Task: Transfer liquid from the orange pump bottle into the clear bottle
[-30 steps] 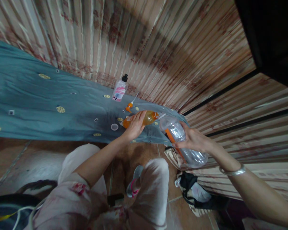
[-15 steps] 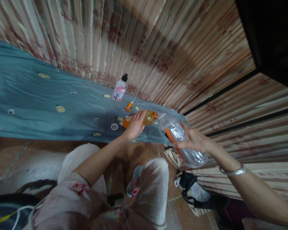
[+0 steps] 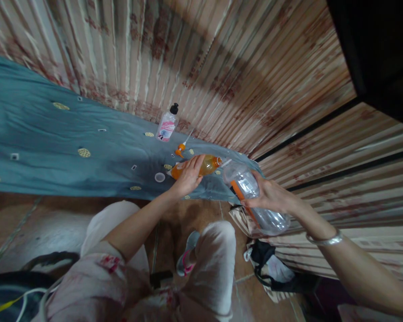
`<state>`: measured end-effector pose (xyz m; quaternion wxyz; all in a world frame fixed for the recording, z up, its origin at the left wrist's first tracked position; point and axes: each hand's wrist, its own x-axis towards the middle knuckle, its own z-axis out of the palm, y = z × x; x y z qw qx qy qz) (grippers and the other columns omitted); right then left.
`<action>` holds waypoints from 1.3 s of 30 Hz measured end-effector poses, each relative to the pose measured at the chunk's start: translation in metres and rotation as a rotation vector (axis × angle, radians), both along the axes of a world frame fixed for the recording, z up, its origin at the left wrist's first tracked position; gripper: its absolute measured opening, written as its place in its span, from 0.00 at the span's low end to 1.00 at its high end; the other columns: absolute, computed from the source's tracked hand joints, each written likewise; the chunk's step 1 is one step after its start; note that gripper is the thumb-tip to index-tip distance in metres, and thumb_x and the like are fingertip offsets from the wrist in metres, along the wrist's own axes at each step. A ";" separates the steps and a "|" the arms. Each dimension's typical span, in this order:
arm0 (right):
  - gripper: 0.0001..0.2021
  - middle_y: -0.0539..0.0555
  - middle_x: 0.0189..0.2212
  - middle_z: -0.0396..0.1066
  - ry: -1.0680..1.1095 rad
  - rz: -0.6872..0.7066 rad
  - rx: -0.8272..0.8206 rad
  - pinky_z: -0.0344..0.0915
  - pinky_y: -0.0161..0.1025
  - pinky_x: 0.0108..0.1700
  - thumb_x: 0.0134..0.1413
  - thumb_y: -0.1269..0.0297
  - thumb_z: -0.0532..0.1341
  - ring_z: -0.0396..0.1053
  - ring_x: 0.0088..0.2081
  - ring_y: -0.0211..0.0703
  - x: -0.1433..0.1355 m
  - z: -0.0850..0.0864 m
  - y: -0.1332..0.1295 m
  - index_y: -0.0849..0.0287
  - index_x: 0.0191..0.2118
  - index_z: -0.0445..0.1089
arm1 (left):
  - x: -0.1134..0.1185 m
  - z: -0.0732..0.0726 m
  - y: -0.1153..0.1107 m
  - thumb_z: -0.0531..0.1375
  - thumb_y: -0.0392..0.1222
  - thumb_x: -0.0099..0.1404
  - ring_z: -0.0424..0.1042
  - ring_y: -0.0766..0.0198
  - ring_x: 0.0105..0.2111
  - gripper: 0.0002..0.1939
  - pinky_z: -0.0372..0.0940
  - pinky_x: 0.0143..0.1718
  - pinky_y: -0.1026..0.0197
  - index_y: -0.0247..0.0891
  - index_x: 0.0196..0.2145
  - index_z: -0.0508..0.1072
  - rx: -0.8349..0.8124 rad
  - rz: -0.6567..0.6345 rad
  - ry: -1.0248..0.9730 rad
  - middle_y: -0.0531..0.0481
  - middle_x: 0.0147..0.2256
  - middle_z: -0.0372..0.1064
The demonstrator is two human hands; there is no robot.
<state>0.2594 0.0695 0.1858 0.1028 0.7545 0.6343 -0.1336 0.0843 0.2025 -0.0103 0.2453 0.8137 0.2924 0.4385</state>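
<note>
My left hand [image 3: 189, 175] is wrapped round an orange bottle [image 3: 210, 165], which lies tilted with its open neck to the right. In my right hand [image 3: 267, 193] is a large clear plastic bottle [image 3: 272, 220] with an orange label, its neck angled up and left. The two bottle mouths meet or nearly touch; I cannot tell which. Just above the orange bottle, an orange pump top [image 3: 180, 148] with a thin tube lies on the teal cloth. A round whitish cap [image 3: 160, 177] rests left of my left hand.
A clear bottle with a black pump and pink label [image 3: 167, 127] stands at the back of the teal cloth [image 3: 47, 147]. Pleated curtains [image 3: 221, 67] hang behind and to the right. A black bag [image 3: 272, 266] lies on the tiled floor, lower right.
</note>
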 end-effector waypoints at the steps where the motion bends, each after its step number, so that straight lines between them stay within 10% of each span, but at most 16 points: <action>1: 0.48 0.60 0.41 0.74 -0.002 0.001 0.000 0.66 0.45 0.41 0.40 0.45 0.63 0.72 0.41 0.55 0.000 0.000 0.000 0.64 0.64 0.47 | 0.000 0.000 0.000 0.60 0.30 0.57 0.56 0.47 0.62 0.41 0.55 0.61 0.44 0.37 0.64 0.47 -0.001 0.002 -0.001 0.35 0.60 0.55; 39: 0.48 0.59 0.40 0.74 0.011 0.032 0.035 0.66 0.45 0.40 0.41 0.45 0.64 0.73 0.40 0.55 0.001 0.000 -0.001 0.64 0.64 0.48 | 0.000 -0.002 0.000 0.60 0.29 0.57 0.54 0.49 0.63 0.41 0.53 0.62 0.44 0.39 0.64 0.46 -0.003 -0.009 -0.029 0.35 0.61 0.55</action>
